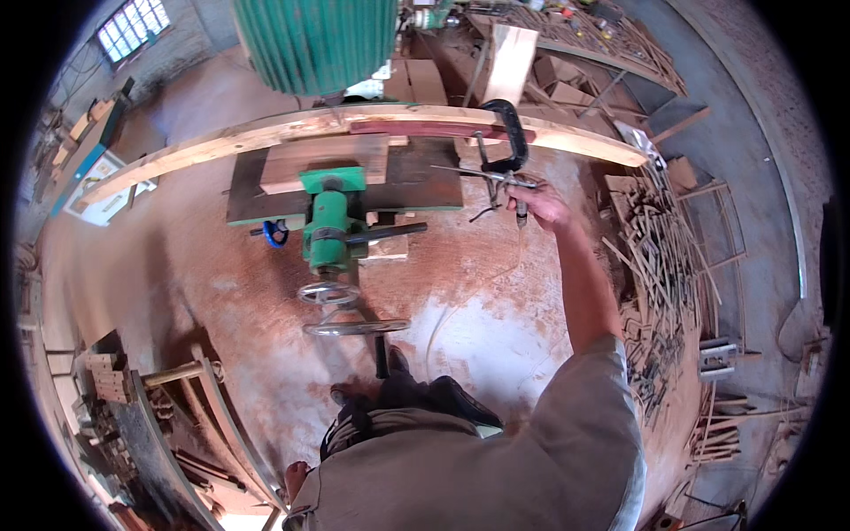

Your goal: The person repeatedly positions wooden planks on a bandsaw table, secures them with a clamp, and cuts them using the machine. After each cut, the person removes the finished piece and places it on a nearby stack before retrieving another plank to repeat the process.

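My right hand is closed round an air blow gun. Its thin nozzle points left, and a thin pale hose hangs from its grip. Just beyond the gun, a black C-clamp spans a long pale wooden beam and a reddish strip of wood. My left hand hangs low beside my body, and its fingers are too unclear to read. Left of the blow gun, a green machine clamp presses against a wooden block on the dark machine table.
A ribbed green motor housing rises behind the beam. Two handwheels jut toward me. Scrap sticks lie piled on the right, below a cluttered bench. A wooden frame stands at lower left. Sawdust covers the floor.
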Demonstrator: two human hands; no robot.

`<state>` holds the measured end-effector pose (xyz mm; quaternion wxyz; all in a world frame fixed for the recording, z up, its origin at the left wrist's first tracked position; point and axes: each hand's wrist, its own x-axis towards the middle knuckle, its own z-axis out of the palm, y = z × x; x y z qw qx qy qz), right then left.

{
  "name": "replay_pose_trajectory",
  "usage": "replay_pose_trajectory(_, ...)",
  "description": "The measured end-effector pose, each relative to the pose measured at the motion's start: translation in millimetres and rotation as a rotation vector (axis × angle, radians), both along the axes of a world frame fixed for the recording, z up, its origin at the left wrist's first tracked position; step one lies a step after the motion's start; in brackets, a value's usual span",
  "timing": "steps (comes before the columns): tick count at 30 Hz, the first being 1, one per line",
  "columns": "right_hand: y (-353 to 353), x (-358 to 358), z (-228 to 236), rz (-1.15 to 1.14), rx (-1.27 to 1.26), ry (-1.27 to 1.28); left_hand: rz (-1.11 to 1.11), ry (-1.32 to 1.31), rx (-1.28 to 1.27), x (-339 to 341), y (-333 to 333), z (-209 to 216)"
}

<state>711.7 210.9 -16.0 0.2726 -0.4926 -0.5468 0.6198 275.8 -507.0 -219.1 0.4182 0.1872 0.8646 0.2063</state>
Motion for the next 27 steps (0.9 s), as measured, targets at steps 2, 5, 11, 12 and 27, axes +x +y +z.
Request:
replay_pose_trajectory(2,-7.8,-3.2,-13.4,0.006,-0.032,0.065,0.087,-0.031,-0.043,-1.4,26.1,34.2)
replay_pose_trajectory(5,-6.0,2.4,-26.0,0.054,-0.093,0.093,0.422,-0.215,0.003,0.9,62.1,71.7)
replay_pose_trajectory(11,15.6,-0.8,-46.0,0.075,-0.058,0.007,0.52,-0.226,0.103,-19.2,27.5,30.5)
replay_pose_trajectory(12,20.1,16.5,-64.9,0.006,-0.038,-0.038,0.479,-0.209,0.132,-24.7,23.9,28.7)
replay_pose_trajectory(27,-109.5,-100.9,-10.0,-0.527,0.094,0.029,0.854,-0.07,0.015,-204.7,8.6,32.0)
